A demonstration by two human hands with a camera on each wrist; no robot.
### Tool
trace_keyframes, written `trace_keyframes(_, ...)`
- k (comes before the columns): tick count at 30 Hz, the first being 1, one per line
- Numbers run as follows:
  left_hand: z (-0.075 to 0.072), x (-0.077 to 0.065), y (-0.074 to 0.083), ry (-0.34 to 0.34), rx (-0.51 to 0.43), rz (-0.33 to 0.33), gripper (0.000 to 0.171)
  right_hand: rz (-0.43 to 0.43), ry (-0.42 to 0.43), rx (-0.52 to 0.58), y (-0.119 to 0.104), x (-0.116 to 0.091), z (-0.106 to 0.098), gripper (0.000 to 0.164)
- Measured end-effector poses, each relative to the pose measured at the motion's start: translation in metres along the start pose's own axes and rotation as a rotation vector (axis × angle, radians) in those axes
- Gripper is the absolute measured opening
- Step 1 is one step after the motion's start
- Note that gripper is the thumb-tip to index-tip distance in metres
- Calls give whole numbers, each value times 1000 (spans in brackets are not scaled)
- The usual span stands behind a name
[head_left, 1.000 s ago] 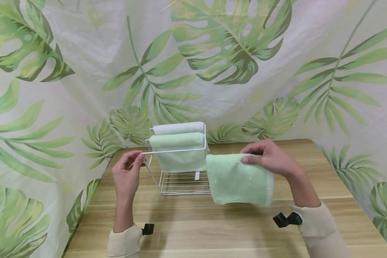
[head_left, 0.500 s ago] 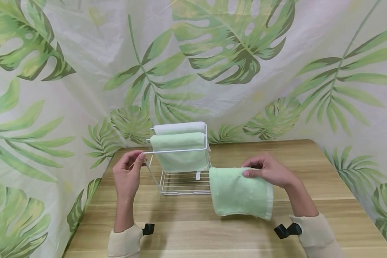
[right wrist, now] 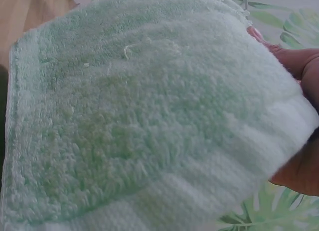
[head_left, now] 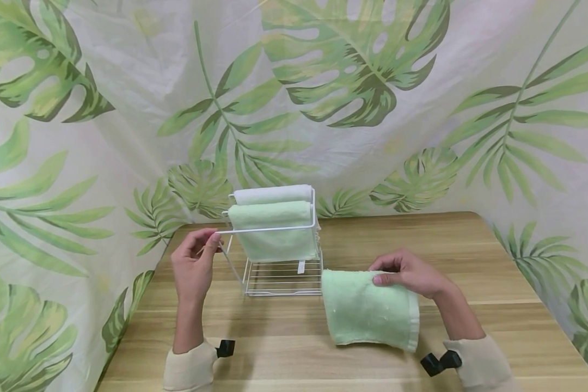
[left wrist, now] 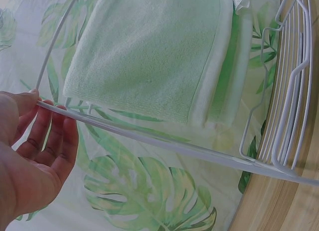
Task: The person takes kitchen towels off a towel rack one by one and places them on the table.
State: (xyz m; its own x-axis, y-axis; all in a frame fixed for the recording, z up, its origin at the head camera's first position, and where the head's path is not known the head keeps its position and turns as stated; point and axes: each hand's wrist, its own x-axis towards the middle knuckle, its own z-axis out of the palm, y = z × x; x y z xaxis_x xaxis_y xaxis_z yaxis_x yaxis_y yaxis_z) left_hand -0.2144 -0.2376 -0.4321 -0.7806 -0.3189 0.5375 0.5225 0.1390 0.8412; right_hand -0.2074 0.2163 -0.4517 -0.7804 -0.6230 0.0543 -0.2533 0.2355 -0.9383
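My left hand [head_left: 194, 261] pinches the front left corner of a white wire rack [head_left: 269, 231] between thumb and fingers. In the left wrist view the thumb presses on the bent wire [left wrist: 45, 105] of that corner. To the right of the rack, my right hand [head_left: 411, 275] pinches the top edge of a folded light green towel [head_left: 369, 310], which hangs down over the table. That towel [right wrist: 149, 106] fills most of the right wrist view and hides part of the hand. Another green towel [head_left: 274, 234] and a white towel [head_left: 273, 194] drape over the rack's rear bars.
The rack stands on a wood-grain table [head_left: 284, 348], its wire base shelf [head_left: 279, 280] low down. A small white label [head_left: 301, 267] hangs below the draped green towel. Leaf-patterned cloth [head_left: 176, 81] covers the wall behind.
My right hand has lowered the held green towel toward the table's front, away from the rack's bars. My left hand stays on the rack's corner, and the draped towels stay in place.
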Motion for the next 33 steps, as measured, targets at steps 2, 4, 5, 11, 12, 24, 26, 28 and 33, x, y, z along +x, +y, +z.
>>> trace_keyframes(2, 0, 0, 0, 0, 1, -1, 24, 3, -1, 0, 5, 1, 0, 13)
trace_keyframes(4, 0, 0, 0, 0, 4, -1, 23, 9, 5, -14, 10, 2, 0, 14)
trace_keyframes(5, 0, 0, 0, 0, 6, 0, 22, 22, 9, -23, 12, 4, -1, 14)
trace_keyframes(11, -1, -1, 1, -5, 6, 1, 18, 84, 58, -78, 30, 16, -8, 17)
trace_keyframes(12, -1, -1, 1, -5, 3, 0, 18, 86, 71, -100, 34, 19, -10, 17)
trace_keyframes(24, -2, -2, 2, -4, 28, -6, 17, 90, 183, -293, 62, 48, -18, 17)
trace_keyframes(26, -2, -2, 2, -5, 37, -8, 17, 91, 202, -315, 68, 53, -19, 17)
trace_keyframes(28, -2, -2, 3, -6, 39, -11, 17, 95, 216, -331, 75, 58, -19, 16)
trace_keyframes(33, -2, -2, 2, -2, 44, -17, 17, 113, 232, -347, 95, 69, -20, 15)
